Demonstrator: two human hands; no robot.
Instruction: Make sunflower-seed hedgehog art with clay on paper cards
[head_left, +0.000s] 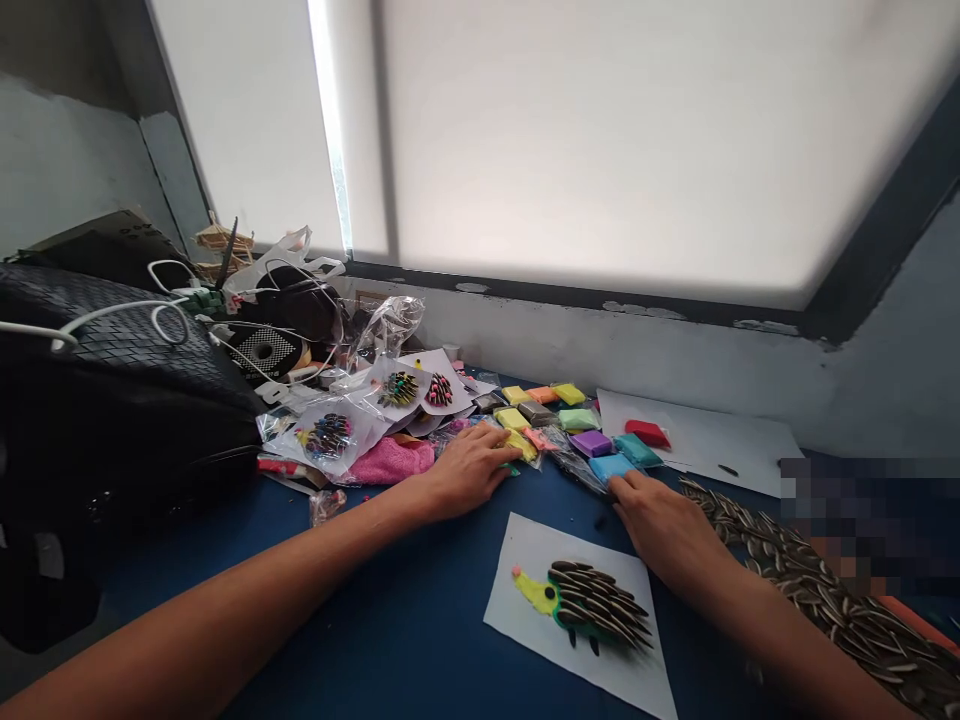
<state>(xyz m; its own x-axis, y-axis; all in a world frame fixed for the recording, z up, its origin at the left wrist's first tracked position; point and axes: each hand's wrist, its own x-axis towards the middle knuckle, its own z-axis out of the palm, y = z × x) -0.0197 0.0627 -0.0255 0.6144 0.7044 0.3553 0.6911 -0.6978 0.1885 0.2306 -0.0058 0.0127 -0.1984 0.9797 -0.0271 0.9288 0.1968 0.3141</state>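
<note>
My left hand (471,470) rests on the table, fingers stretched out against a yellow clay packet (519,447). My right hand (664,520) reaches in from the right, its fingertips touching the edge of a light blue clay packet (611,467); no firm grip shows. Between and beyond the hands lie several more packets, among them a purple one (591,443), a teal one (637,451) and a light green one (579,419). Nearer me, a white card (517,620) bears a hedgehog (585,603) with a yellow clay face and sunflower-seed spines.
Sunflower seeds (840,600) are heaped at the right. A white sheet (712,440) by the wall carries a red packet (647,433). Finished hedgehog cards (330,440) in clear wrap and a pink cloth (394,460) lie left. A black bag (127,390) and cables stand far left.
</note>
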